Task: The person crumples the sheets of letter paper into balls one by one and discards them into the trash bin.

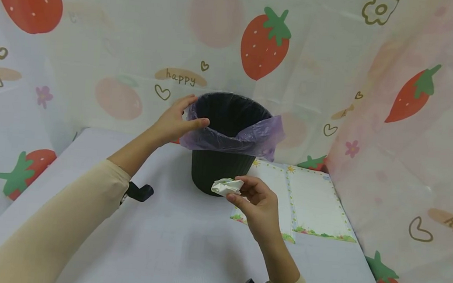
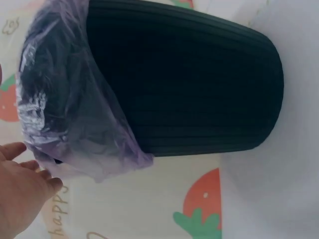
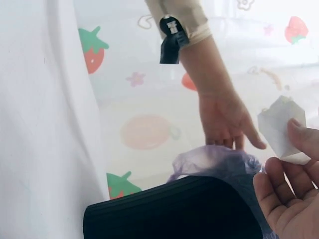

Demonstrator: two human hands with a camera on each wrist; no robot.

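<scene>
A black ribbed trash bin (image 1: 221, 169) stands upright on the table, lined with a thin purple plastic bag (image 1: 226, 143) folded out over its rim. My left hand (image 1: 172, 122) touches the rim's left side; its fingers and thumb are spread apart against the bag, as the left wrist view also shows fingertips (image 2: 54, 184) there. In front of the bin and below its rim, my right hand (image 1: 260, 207) pinches a small folded piece of white paper (image 1: 225, 187) between thumb and fingers. The right wrist view shows this paper (image 3: 282, 127) with pointed corners. The bin's bottom is hidden.
Two white sheets with colourful printed borders, a right one (image 1: 320, 205) and a partly covered left one (image 1: 274, 193), lie right of the bin. A strawberry-patterned cloth (image 1: 138, 43) hangs behind and on both sides of the white table (image 1: 156, 242).
</scene>
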